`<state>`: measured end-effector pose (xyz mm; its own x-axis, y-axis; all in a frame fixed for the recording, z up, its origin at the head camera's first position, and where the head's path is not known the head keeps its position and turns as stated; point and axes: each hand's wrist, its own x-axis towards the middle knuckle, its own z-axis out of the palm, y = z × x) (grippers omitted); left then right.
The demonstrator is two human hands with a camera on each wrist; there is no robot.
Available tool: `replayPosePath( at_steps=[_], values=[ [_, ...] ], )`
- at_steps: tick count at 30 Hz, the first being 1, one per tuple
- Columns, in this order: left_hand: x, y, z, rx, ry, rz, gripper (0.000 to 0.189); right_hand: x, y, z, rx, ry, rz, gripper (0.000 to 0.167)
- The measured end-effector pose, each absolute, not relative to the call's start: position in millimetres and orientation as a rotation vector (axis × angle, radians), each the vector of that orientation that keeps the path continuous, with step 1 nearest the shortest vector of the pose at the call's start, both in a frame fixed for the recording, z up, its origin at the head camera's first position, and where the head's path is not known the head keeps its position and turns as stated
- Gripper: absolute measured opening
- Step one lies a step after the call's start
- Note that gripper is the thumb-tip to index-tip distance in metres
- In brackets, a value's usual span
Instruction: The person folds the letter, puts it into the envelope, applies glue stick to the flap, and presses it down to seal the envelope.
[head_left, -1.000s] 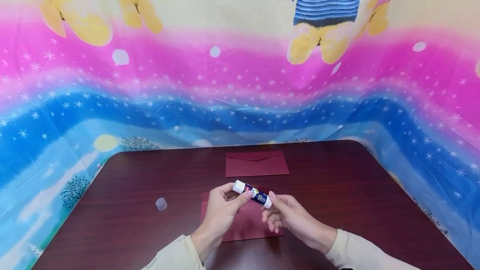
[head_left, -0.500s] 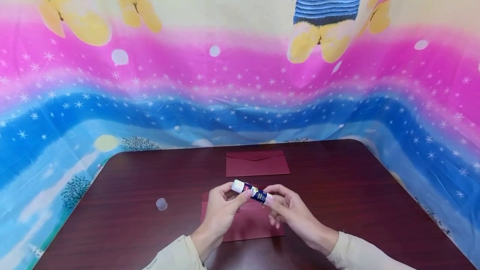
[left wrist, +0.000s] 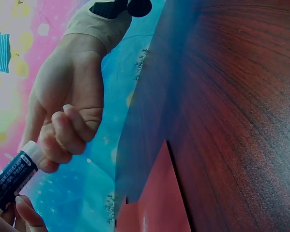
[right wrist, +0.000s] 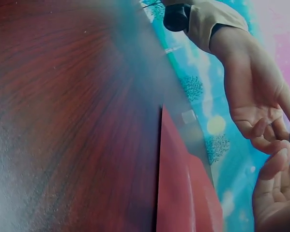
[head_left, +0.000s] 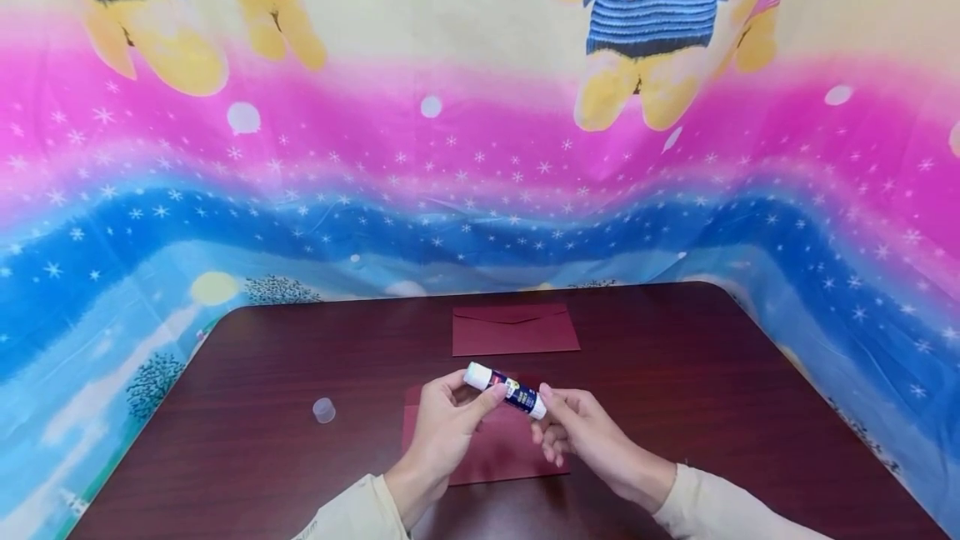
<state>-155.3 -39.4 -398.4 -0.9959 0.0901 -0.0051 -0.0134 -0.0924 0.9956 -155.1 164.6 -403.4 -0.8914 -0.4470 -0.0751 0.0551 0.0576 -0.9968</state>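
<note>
A glue stick [head_left: 513,392] with a dark blue label and white ends is held up between both hands, tilted down to the right. My left hand [head_left: 442,423] grips its barrel with thumb and fingers near the upper white end. With thumb and forefinger my right hand [head_left: 588,436] pinches the white lower end; its other fingers are curled loosely, as the left wrist view shows. Below the hands a dark red envelope [head_left: 495,452] lies on the table, partly hidden by them. Left of it stands a small translucent cap [head_left: 324,410].
Farther back on the dark wooden table [head_left: 247,373] lies a second red envelope [head_left: 516,332] with its pointed flap folded down. A colourful printed curtain [head_left: 480,148] surrounds the table's back and sides.
The right hand's fingers turn about the glue stick's lower end: the forefinger lifted over it half a second ago and is back down now. The left hand keeps its hold.
</note>
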Motion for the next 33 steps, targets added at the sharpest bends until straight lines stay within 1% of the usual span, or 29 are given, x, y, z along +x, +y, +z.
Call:
replayPosePath(
  at_steps=[2,3,8,12,16,20,26,29,33],
  values=[
    [-155,-39,-399,0.098,2.068,2.263,0.037,-155,164,-403,-0.350,1.939,-1.906,0.049],
    [-155,-39,-400,0.104,2.069,2.259,0.037,-154,163,-403,-0.339,1.923,-1.919,0.050],
    [-153,-38,-403,0.138,2.061,2.230,0.037,-155,158,-405,-0.364,1.888,-1.956,0.044],
    [-153,-40,-404,0.161,2.050,2.198,0.039,-156,157,-407,-0.399,1.905,-1.946,0.036],
    [-154,-45,-407,0.212,2.051,2.180,0.041,-156,158,-407,-0.393,1.917,-1.964,0.037],
    [-155,-53,-409,0.228,2.088,2.172,0.038,-157,162,-406,-0.342,1.944,-1.984,0.040],
    [-161,-71,-412,0.256,2.245,2.102,0.027,-160,167,-405,-0.269,2.000,-1.967,0.047],
    [-165,-81,-413,0.320,2.399,1.985,0.022,-161,169,-404,-0.243,2.026,-1.960,0.049],
    [-170,-97,-414,0.353,2.620,1.723,0.021,-164,171,-405,-0.220,2.056,-1.968,0.049]
  ],
)
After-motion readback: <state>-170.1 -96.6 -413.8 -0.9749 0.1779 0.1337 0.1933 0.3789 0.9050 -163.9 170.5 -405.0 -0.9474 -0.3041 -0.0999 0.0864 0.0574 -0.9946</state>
